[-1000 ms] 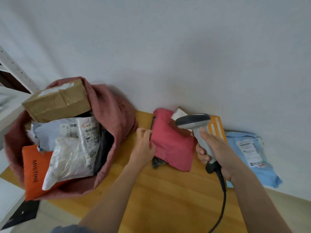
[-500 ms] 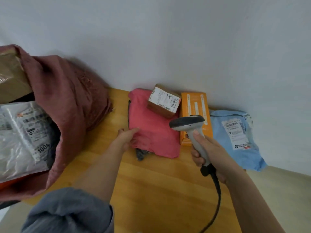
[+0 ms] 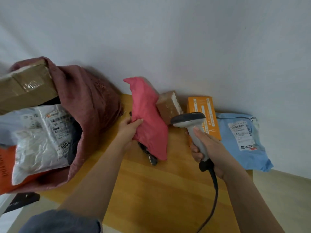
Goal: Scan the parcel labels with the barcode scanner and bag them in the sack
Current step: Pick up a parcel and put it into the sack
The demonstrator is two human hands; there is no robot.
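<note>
Wooden table (image 3: 151,190), crumpled pink parcel (image 3: 149,125) tilted.

Both forearms are bare from elbow to wrist. A blue-grey sleeve (image 3: 60,221), soft and creased, is bunched up on the left arm at the near left. No rings or watch show on the left hand (image 3: 128,130) or right hand (image 3: 210,148).
</note>
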